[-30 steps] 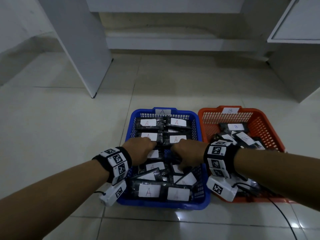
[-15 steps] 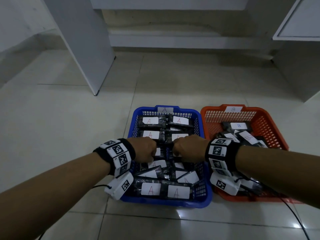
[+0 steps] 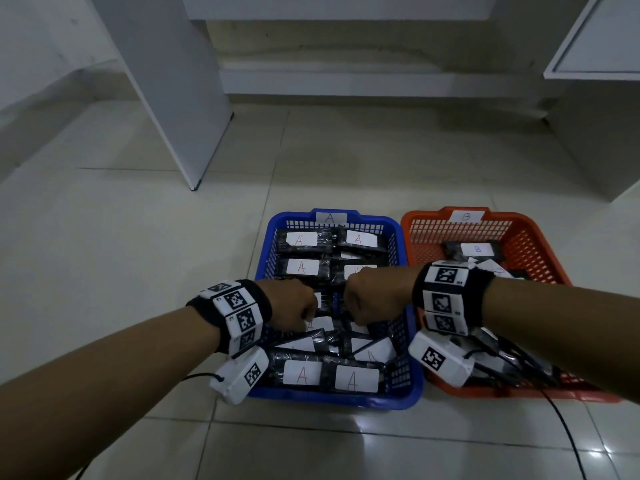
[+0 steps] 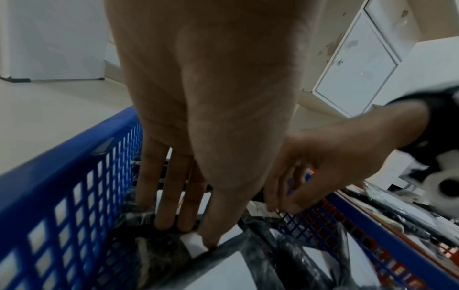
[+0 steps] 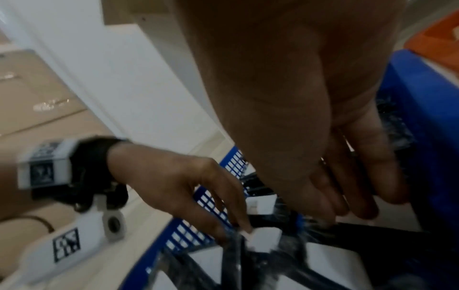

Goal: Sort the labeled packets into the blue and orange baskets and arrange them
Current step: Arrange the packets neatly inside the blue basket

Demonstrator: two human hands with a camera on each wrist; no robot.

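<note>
The blue basket (image 3: 332,398), tagged A, holds rows of black packets with white A labels (image 3: 301,240). The orange basket (image 3: 460,230), tagged B, stands at its right with B packets (image 3: 478,249). Both hands reach down into the middle of the blue basket. My left hand (image 3: 294,306) has its fingers behind a labelled packet (image 4: 193,245) and its thumb in front, pinching the top edge (image 4: 191,235). My right hand (image 3: 374,299), a little to the right, pinches the edge of another black packet (image 5: 342,217). The packets under the hands are partly hidden.
Both baskets sit on a pale tiled floor (image 3: 138,271). A white panel leg (image 3: 180,116) stands at the back left and a white cabinet (image 3: 595,150) at the back right. A black cable (image 3: 568,438) trails from my right wrist across the floor.
Both hands have drawn back toward me inside the blue basket, from the second row of packets to the loose ones in the middle. The baskets have not moved.
</note>
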